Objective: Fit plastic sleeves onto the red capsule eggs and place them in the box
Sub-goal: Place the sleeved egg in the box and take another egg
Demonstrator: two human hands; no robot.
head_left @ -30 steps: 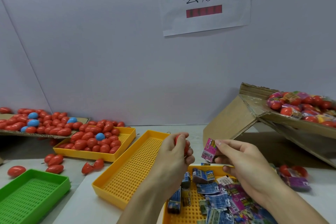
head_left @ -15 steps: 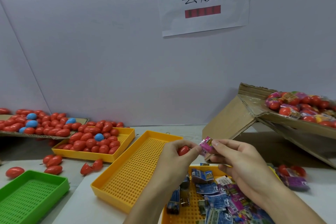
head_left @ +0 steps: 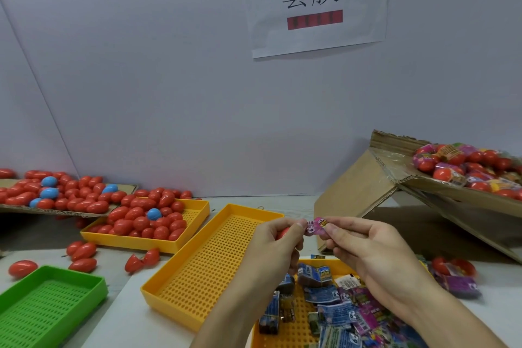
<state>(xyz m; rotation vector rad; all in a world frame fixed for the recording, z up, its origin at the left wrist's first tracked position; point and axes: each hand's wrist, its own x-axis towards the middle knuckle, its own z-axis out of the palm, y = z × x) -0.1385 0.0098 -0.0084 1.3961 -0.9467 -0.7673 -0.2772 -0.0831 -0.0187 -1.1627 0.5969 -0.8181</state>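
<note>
My left hand point(head_left: 278, 237) is curled around one red capsule egg point(head_left: 283, 233), only a sliver of it showing between my fingers. My right hand point(head_left: 364, 246) pinches a pink plastic sleeve point(head_left: 317, 225) by its edge, its open end touching the tip of the egg. The sleeve is at the egg but, as far as I can judge, not yet pulled over it.

At two o'clock the tilted cardboard box point(head_left: 389, 178) already carries a good heap of sleeved eggs point(head_left: 463, 167), so a fair share is done. Plenty is left: at ten o'clock a yellow tray point(head_left: 195, 232) is full of bare red eggs point(head_left: 147, 220), a few blue ones among them, more lie on a cardboard sheet point(head_left: 124, 188) at nine o'clock, and several sit loose on the counter point(head_left: 305, 200). Just under my hands, at five o'clock, a tray of flat sleeves point(head_left: 336, 311) waits. A couple of eggs with sleeves lie on the counter at four o'clock, outside the box. An unfilled yellow tray point(head_left: 214, 268) and a green tray point(head_left: 53, 311) sit at seven and eight o'clock.
</note>
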